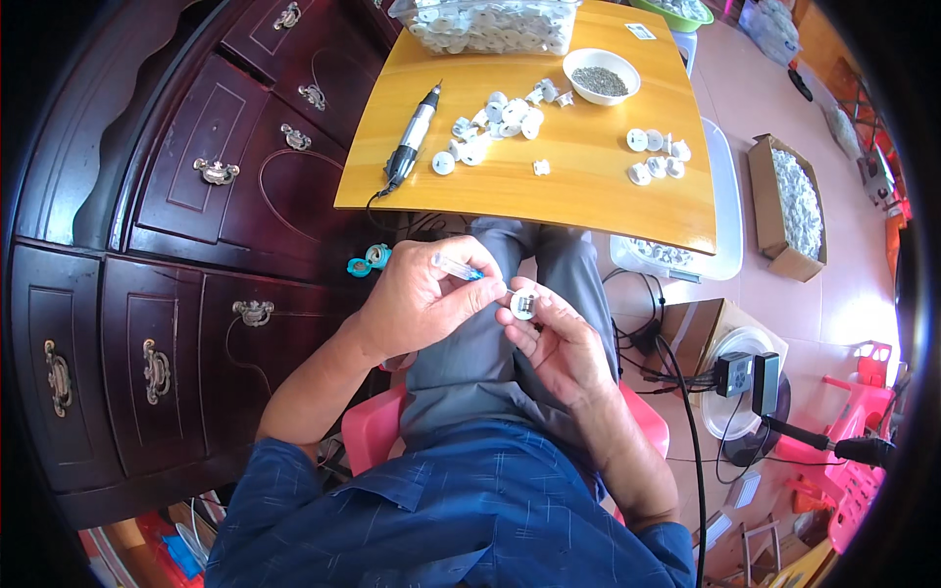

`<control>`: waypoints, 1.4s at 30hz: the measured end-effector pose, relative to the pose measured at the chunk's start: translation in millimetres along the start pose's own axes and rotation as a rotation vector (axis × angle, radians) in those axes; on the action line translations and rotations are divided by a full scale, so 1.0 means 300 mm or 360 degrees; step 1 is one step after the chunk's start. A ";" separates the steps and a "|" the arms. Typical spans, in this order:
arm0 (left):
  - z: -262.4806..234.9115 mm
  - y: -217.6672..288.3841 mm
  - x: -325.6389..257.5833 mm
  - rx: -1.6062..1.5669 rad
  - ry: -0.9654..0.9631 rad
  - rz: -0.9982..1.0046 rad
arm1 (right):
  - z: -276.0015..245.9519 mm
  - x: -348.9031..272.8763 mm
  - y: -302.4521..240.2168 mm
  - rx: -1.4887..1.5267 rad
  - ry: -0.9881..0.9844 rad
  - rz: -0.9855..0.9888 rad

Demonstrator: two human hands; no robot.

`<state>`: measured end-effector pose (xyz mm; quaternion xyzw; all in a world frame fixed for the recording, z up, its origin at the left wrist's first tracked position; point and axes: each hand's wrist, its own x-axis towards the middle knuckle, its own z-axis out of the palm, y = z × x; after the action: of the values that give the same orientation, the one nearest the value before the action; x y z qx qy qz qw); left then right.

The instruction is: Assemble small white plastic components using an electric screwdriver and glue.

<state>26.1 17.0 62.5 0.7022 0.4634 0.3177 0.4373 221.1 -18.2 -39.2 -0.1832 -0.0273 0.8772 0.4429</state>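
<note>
Blue checked shirt sleeves nearest the lens, grey trousers on a pink plastic chair [368,431] below them. Held over the lap: small round white plastic disc with a dark centre [523,305], pinched between thumb and fingertips of the right hand [559,343], fingers half curled around it. Closed around a slim clear tube-like tool with a blue end [461,268]: the left hand [421,299], tip pressed to the disc's edge. Further out, on the yellow wooden table [588,191]: loose pile of similar white discs [495,122] beside a silver and black pen-shaped rotary tool [412,137], smaller set of white discs [657,157] laid apart to the right, white bowl of grey grains [601,76], clear bin heaped with white pieces [490,24]. Judged partway through: a few discs apparently set aside as finished, many more left in pile and bin. Beyond, dark carved wooden cabinet [176,245] to the left, cardboard box of white parts [789,201] on the floor.
</note>
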 end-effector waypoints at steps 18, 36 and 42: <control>-0.019 0.027 0.019 0.0392 -0.0260 0.0255 | -0.030 0.011 0.024 0.0045 -0.0123 0.0027; -0.059 0.001 0.061 -0.0046 -0.0578 -0.0155 | -0.022 0.007 0.014 -0.0075 -0.0165 0.0109; -0.067 -0.033 0.049 -0.0289 -0.0555 -0.0161 | -0.013 0.005 0.011 -0.0135 -0.0164 0.0099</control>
<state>10.6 38.8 62.5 0.6800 0.3848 0.2094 0.5879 219.3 -19.5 -43.9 -0.1571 -0.0815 0.8969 0.4052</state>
